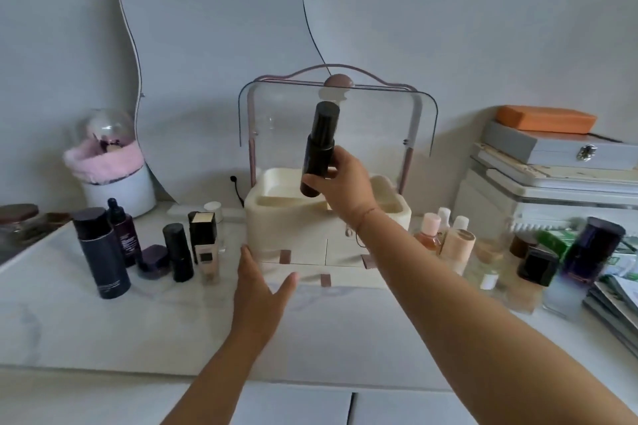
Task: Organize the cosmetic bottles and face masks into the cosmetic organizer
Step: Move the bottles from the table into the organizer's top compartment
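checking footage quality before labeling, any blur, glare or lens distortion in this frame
Head view: soft overall, with the pale bottles right of the organizer smeared; wide-angle bending curves the counter edge; the clear raised lid shows faint reflections; daylight is even and shadows weak; the dark bottle in the right hand reads clearly.

Right hand (340, 183) grips black bottle (319, 148) over organizer (293, 217), seemingly tilted

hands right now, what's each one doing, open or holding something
Left hand: open, fingers spread against the front of the cream plastic cosmetic organizer.
Right hand: closed on a tall black cylindrical bottle.
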`<state>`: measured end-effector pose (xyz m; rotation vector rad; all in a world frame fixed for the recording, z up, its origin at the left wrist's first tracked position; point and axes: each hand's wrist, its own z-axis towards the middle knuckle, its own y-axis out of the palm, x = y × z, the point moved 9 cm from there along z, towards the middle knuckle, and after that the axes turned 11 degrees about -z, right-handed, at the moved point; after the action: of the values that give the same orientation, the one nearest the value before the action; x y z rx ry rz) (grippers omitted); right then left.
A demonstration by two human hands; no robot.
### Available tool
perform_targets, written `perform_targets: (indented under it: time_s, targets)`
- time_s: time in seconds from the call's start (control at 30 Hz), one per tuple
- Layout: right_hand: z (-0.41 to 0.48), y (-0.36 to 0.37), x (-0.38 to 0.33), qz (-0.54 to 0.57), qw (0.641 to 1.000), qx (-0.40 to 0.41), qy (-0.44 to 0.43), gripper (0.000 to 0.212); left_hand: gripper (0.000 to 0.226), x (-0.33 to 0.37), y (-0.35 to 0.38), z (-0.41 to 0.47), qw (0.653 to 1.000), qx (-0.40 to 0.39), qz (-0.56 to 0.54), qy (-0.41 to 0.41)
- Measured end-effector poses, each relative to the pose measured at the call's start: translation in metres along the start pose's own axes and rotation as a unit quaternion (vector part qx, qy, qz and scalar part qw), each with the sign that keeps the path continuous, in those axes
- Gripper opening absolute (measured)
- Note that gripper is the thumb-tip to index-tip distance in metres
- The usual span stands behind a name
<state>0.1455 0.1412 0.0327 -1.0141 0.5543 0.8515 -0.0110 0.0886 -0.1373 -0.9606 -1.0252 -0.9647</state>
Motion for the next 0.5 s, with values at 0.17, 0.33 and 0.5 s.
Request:
perform_targets:
  time_s: [0.17, 0.33, 0.5]
  targets:
    - [0.048, 0.032, 0.033, -0.037, 0.995, -0.058, 0.074, 0.046, 0.100, 0.000, -0.003, 0.002, 1.000, 0.002, -0.008, 0.012]
    - [0.066, 0.051, 0.040, -0.087, 0.988, -0.086, 0.091, 0.053, 0.098, -0.002, -0.004, 0.004, 1.000, 0.008, -0.028, 0.012]
    - [0.072, 0.054, 0.050, -0.119, 0.982, -0.082, 0.118, 0.046, 0.097, -0.005, -0.004, 0.005, 0.999, 0.005, -0.043, 0.009]
